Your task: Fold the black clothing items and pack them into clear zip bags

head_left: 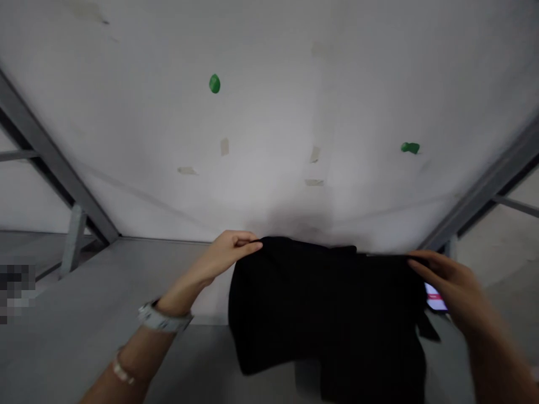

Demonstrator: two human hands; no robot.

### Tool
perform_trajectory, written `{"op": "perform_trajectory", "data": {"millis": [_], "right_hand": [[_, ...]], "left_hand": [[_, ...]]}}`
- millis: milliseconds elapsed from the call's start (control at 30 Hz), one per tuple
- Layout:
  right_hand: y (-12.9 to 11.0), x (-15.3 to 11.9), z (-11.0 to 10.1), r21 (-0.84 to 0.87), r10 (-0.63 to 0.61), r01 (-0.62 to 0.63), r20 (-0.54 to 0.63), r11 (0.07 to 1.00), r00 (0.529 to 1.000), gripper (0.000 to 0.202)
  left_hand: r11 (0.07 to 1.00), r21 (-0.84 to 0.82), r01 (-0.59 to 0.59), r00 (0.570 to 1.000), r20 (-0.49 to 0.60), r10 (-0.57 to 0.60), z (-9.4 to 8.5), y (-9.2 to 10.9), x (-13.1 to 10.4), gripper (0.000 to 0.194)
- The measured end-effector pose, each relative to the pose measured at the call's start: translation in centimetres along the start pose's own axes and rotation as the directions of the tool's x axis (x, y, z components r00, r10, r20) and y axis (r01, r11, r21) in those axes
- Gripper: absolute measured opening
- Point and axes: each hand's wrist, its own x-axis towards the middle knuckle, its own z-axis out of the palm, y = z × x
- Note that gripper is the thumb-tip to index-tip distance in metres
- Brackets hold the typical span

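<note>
A black garment [328,308] hangs spread out between my two hands; its exact kind is hard to make out in the dim light. My left hand [225,255] pinches its upper left corner between thumb and fingers. At the upper right corner, my right hand [452,283] has its thumb and fingers closed on the cloth. The lower edge is uneven, hanging further down on the right, and a narrow strip of the cloth sticks out below my right hand. A watch and a bracelet are on my left arm.
Behind the garment stands a white wall panel [269,112] with green patches and tape scraps. Grey metal frame bars [63,151] slope along both sides. A lit phone screen [435,298] shows beside my right hand. A grey surface [96,303] lies below.
</note>
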Motion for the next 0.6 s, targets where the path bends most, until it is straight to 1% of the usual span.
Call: {"op": "perform_trajectory", "data": {"millis": [33,100,167,233,267,333,367,400,467,500,533,600], "right_hand": [[0.6,1.6,1.3,-0.045,-0.031,0.029,-0.024,0.999,0.999,0.037],[2.0,4.4,4.3,-0.200,-0.068,0.063,-0.018,0.978,0.998,0.033],[3.5,6.1,7.2,-0.245,-0.059,0.051,-0.024,0.968,0.998,0.037],[4.6,6.3,9.5,-0.275,-0.058,0.050,-0.022,0.960,0.998,0.046],[5.0,6.0,10.5,-0.285,-0.065,0.058,-0.015,0.957,0.998,0.049],[5.7,4.6,11.9,-0.306,-0.112,0.119,0.039,0.945,0.993,0.051],[6.0,3.8,12.5,-0.324,-0.153,0.175,0.092,0.930,0.984,0.050],[6.3,3.0,13.0,-0.348,-0.194,0.236,0.152,0.907,0.969,0.049],[7.0,1.6,13.8,-0.408,-0.251,0.334,0.245,0.850,0.937,0.045],[7.3,1.1,14.2,-0.438,-0.260,0.355,0.262,0.826,0.929,0.044],[7.7,0.8,14.6,-0.462,-0.259,0.354,0.257,0.813,0.931,0.042],[8.3,0.6,15.1,-0.486,-0.257,0.341,0.232,0.805,0.938,0.038]], "left_hand": [[0.999,0.042,-0.015,1.000,-0.024,0.016,0.5,-1.0,1.9,0.028],[0.986,0.161,-0.041,0.995,-0.087,0.056,1.8,-3.2,5.3,0.026],[0.940,0.341,0.007,0.976,-0.205,0.067,3.0,-5.4,7.9,0.019],[0.919,0.394,0.024,0.959,-0.270,0.091,4.1,-7.0,9.0,0.026],[0.914,0.405,0.022,0.951,-0.289,0.105,4.5,-7.4,9.0,0.030],[0.899,0.435,-0.037,0.937,-0.298,0.183,5.3,-7.7,8.3,0.029],[0.879,0.468,-0.095,0.927,-0.281,0.250,5.6,-7.7,7.8,0.028],[0.847,0.504,-0.168,0.915,-0.241,0.325,6.0,-7.7,7.2,0.027],[0.764,0.563,-0.316,0.887,-0.111,0.448,6.7,-7.8,6.3,0.025],[0.730,0.581,-0.361,0.880,-0.047,0.473,7.2,-8.1,6.0,0.025],[0.711,0.594,-0.376,0.885,0.001,0.466,7.6,-8.5,5.9,0.026],[0.696,0.630,-0.345,0.912,0.050,0.406,8.4,-9.7,5.8,0.030]]}}
